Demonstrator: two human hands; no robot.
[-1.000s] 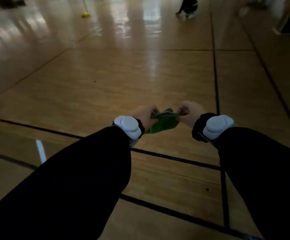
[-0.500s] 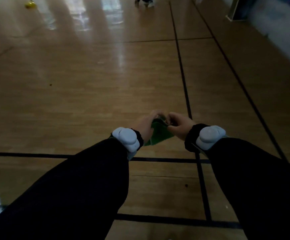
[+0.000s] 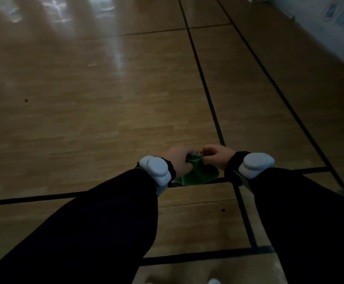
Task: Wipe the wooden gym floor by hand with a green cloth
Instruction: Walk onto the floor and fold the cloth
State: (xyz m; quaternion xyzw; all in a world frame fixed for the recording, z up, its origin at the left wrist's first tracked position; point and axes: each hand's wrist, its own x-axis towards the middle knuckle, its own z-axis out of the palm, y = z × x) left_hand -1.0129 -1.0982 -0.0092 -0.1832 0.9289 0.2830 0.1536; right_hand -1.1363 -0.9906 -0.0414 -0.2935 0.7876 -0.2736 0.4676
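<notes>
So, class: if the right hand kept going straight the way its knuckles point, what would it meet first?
The right hand points left, so it would likely meet the left hand first, both gripping the green cloth; depth is unclear.

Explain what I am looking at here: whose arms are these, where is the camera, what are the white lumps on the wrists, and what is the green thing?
There is no machine here. A person wears a wide-angle camera on the head, looking forward and down, so the two dark sleeves are that person's own arms. The left hand and the right hand meet in front of the body, and both grip a green cloth with curled fingers; the cloth hangs bunched below them. Each wrist carries a white device on a dark band; what it does the picture does not show. Underneath is the wooden gym floor, shiny, crossed by dark court lines. Whether the cloth touches the floor is hard to tell in this dim picture. A pale wall or board runs along the upper right.
</notes>
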